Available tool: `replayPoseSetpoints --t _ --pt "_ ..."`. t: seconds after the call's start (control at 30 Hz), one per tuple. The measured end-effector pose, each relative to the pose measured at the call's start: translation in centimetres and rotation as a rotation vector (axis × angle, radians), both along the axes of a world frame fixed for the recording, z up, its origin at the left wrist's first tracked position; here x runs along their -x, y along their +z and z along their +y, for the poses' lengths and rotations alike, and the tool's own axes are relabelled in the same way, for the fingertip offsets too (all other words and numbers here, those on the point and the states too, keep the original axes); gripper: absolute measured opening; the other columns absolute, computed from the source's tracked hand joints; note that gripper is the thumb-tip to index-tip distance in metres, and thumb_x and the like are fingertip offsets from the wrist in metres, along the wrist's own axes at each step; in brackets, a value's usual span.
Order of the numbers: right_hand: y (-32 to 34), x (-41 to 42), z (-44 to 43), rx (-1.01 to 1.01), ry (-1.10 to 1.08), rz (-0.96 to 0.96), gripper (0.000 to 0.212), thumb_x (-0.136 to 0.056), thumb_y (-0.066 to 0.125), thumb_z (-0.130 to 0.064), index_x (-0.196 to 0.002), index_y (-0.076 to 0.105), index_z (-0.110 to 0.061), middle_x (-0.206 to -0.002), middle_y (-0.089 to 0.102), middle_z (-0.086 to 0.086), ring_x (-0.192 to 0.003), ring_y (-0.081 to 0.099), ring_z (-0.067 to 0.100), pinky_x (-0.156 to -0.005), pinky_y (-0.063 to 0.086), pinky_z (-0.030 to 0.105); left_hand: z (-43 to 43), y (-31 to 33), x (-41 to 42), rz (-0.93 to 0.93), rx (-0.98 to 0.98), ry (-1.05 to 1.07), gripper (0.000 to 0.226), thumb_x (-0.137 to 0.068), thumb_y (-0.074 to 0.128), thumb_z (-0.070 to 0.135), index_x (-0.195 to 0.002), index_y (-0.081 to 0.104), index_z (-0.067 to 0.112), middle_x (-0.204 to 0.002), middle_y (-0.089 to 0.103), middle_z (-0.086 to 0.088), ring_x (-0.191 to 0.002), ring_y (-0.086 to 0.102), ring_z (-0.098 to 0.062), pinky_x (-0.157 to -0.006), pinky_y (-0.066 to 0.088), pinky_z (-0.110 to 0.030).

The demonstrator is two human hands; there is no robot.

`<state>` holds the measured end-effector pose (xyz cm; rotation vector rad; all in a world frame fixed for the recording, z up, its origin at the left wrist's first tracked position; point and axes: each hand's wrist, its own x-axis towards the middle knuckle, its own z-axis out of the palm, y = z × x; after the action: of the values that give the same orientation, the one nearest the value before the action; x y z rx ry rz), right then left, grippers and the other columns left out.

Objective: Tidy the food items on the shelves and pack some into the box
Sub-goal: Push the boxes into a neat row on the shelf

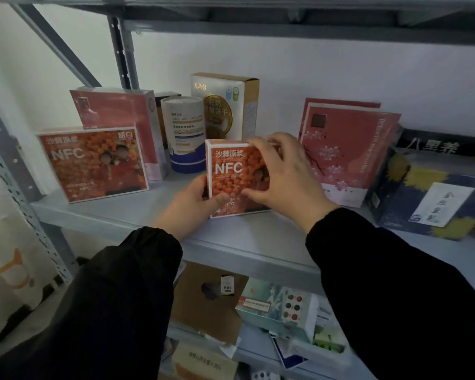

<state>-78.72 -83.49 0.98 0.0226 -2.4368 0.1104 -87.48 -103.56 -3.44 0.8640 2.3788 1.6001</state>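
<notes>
Both hands on the small orange NFC box (231, 171): left hand (188, 204) grips its lower left edge with the thumb across the front face, right hand (283, 174) has its fingers curled over the top right corner and the thumb pressed on the front. Black sleeves on both arms. The box is upright, front towards the camera, mid-shelf near the front edge of the grey metal shelf (231, 237); its bottom edge is down at the board, can't tell if it's fully resting. Directly behind it: a white cylindrical canister (184, 133) with a blue band at the base, and a white-and-gold biscuit box (231, 105) standing at the back. A small dark box (166, 97) is partly hidden behind the canister. Left of that, a larger orange NFC box (93, 163), upright and landscape, with a red box (115, 108) standing just behind it. To the right of the hands, a pink box with blossom print (346, 154) stands upright, with a second similar box right behind it. Further right, a dark blue box with yellow leaves (428, 193) and a white label, touching or nearly touching the pink one. On the lower shelf: a brown cardboard sheet (203, 297), a teal box (272, 305) lying tilted, and loose packets too blurred to name. The perforated grey upright (124, 53) runs behind the left-hand boxes.
</notes>
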Motion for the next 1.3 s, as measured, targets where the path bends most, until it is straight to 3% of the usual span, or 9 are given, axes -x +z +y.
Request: replayPoseSetpoints --t 0.07,0.13,0.2,0.33,0.43,0.5,0.77,0.97,1.3 --pt "1.0 0.4 -0.1 -0.034 0.007 -0.040 0.072 -0.077 0.080 -0.055 -0.138 0.053 -0.028 -0.131 0.049 0.007 -0.122 0.047 0.024 -0.097 0.035 0.028 0.3 0.2 -0.4 0.026 0.007 0.004 0.040 -0.099 0.067 0.040 -0.136 0.053 0.035 -0.119 0.068 0.020 -0.108 0.063 0.000 -0.099 0.050 -0.033" --pt "2.1 0.6 -0.6 -0.084 0.073 -0.006 0.044 -0.084 0.066 -0.055 -0.119 0.065 -0.027 -0.112 0.064 0.002 -0.098 0.059 0.016 -0.083 0.038 0.027 0.4 0.2 -0.7 0.027 0.001 0.001 0.036 -0.101 0.065 0.034 -0.133 0.049 0.037 -0.115 0.065 0.021 -0.104 0.061 0.003 -0.096 0.046 -0.028" --pt "2.8 0.4 -0.9 -0.123 0.107 0.010 0.036 -0.086 0.066 -0.046 -0.113 0.070 -0.023 -0.103 0.069 0.002 -0.087 0.059 0.014 -0.080 0.037 0.027 0.4 0.2 -0.9 0.043 0.022 -0.001 0.040 -0.102 0.064 0.033 -0.138 0.048 0.033 -0.118 0.064 0.018 -0.105 0.061 -0.001 -0.090 0.044 -0.022" --pt "4.1 -1.3 -1.6 -0.088 0.083 0.021 0.038 -0.087 0.077 -0.036 -0.121 0.070 -0.019 -0.111 0.069 0.003 -0.103 0.065 0.022 -0.083 0.031 0.024 0.8 0.4 -1.1 0.146 0.199 0.010 0.051 -0.100 0.064 0.044 -0.145 0.048 0.027 -0.127 0.062 0.011 -0.114 0.059 -0.012 -0.094 0.043 -0.029" --pt "4.0 -3.4 -0.6 -0.009 -0.029 -0.176 0.062 -0.091 0.077 -0.030 -0.146 0.051 -0.017 -0.143 0.048 0.006 -0.136 0.040 0.027 -0.109 0.033 0.032 1.3 -0.1 -0.7 0.275 0.395 0.017 0.061 -0.094 0.063 0.061 -0.143 0.050 0.027 -0.130 0.062 0.008 -0.117 0.058 -0.015 -0.102 0.049 -0.039" --pt "3.4 -4.3 0.5 -0.003 -0.127 -0.192 0.078 -0.085 0.082 -0.036 -0.150 0.041 -0.024 -0.151 0.038 0.007 -0.142 0.030 0.031 -0.116 0.038 0.045 1.5 -0.3 -0.5 0.326 0.511 0.049 0.071 -0.091 0.059 0.071 -0.147 0.048 0.027 -0.139 0.059 0.002 -0.125 0.054 -0.020 -0.109 0.047 -0.044" --pt "2.9 -7.3 3.3 -0.019 -0.263 -0.179 0.084 -0.080 0.084 -0.039 -0.149 0.040 -0.024 -0.150 0.041 0.010 -0.134 0.040 0.037 -0.108 0.044 0.054 1.6 -0.2 -0.9 0.406 0.680 0.016 0.061 -0.098 0.050 0.063 -0.151 0.047 0.033 -0.156 0.042 0.000 -0.146 0.034 -0.025 -0.122 0.026 -0.044" --pt "2.9 -9.5 5.1 -0.064 -0.307 -0.176 0.082 -0.083 0.081 -0.039 -0.151 0.039 -0.023 -0.151 0.041 0.010 -0.137 0.039 0.036 -0.111 0.037 0.051 1.8 -0.1 -1.1 0.383 0.680 0.039 0.063 -0.098 0.051 0.063 -0.153 0.046 0.031 -0.156 0.040 -0.001 -0.146 0.033 -0.025 -0.123 0.026 -0.044" --pt "2.3 -11.7 7.7 -0.135 -0.378 -0.122 0.081 -0.078 0.084 -0.039 -0.147 0.046 -0.022 -0.142 0.051 0.011 -0.133 0.046 0.038 -0.119 0.028 0.063 1.6 -0.3 -0.7 0.388 0.684 0.017 0.062 -0.098 0.050 0.063 -0.152 0.046 0.033 -0.156 0.040 -0.001 -0.145 0.034 -0.027 -0.121 0.026 -0.042"
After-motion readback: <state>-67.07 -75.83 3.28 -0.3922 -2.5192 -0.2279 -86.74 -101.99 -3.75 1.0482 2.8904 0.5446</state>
